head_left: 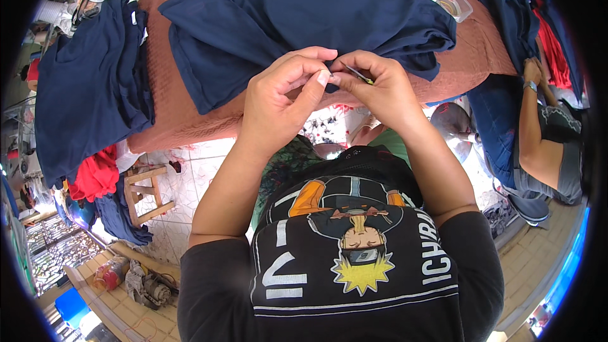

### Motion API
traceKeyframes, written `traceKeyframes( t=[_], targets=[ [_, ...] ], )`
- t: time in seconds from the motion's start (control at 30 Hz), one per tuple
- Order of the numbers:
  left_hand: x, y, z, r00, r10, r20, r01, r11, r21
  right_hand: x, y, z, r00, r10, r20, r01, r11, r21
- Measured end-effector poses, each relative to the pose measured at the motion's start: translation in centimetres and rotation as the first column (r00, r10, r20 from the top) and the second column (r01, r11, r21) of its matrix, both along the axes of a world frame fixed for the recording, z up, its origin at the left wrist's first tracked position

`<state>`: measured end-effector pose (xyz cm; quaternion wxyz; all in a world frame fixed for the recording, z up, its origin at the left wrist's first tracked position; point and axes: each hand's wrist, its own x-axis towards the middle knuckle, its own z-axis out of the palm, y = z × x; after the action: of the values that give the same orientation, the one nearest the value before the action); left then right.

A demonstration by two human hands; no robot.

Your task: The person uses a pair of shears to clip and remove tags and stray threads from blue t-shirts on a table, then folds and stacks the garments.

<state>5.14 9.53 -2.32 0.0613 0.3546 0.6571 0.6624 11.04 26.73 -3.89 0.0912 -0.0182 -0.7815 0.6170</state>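
Both my hands meet over the near edge of a table, fingertips close together. My left hand (282,92) is closed in a pinch of thumb and forefinger; something tiny and dark is at the tips, too small to name. Between the fingers of my right hand (383,85) is a small thin metal tool (356,73) with a yellow end, its kind unclear. Its thumb and forefinger nearly touch the left fingertips. Just beyond the hands, a navy blue garment (316,16) lies loosely folded on the brown textured cloth (158,82) that covers the table.
Navy garments (95,82) hang over the table's left end, above a red cloth (95,174) and a wooden stool (147,193). A clear plastic box (455,5) stands at the far right. Another person (544,145) works beside dark garments on the right.
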Motion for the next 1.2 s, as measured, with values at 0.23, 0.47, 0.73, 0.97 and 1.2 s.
traceKeyframes(
  t=[0.23,0.47,0.73,0.97,1.2],
  targets=[
    [0.4,0.2,-0.1,0.996,-0.035,0.079,0.038,0.998,-0.041,0.3,0.1,0.6,0.998,0.069,-0.004,-0.069,0.997,-0.042],
    [0.1,0.3,-0.1,0.999,0.000,-0.049,-0.017,0.938,-0.347,1.3,1.9,1.1,0.978,0.191,0.089,-0.134,0.889,-0.437],
    [-1.4,0.7,1.8,0.992,-0.109,0.061,0.125,0.909,-0.399,1.7,1.8,1.8,0.989,0.148,-0.006,-0.148,0.982,-0.115],
    [-1.0,1.3,1.5,0.989,-0.140,-0.055,0.099,0.881,-0.463,2.2,2.0,2.8,0.991,0.111,-0.073,-0.085,0.950,0.299],
    [-0.2,1.5,1.5,0.993,-0.118,0.015,0.110,0.864,-0.491,2.2,3.3,3.2,0.984,0.142,-0.108,-0.098,0.937,0.335]
  ],
)
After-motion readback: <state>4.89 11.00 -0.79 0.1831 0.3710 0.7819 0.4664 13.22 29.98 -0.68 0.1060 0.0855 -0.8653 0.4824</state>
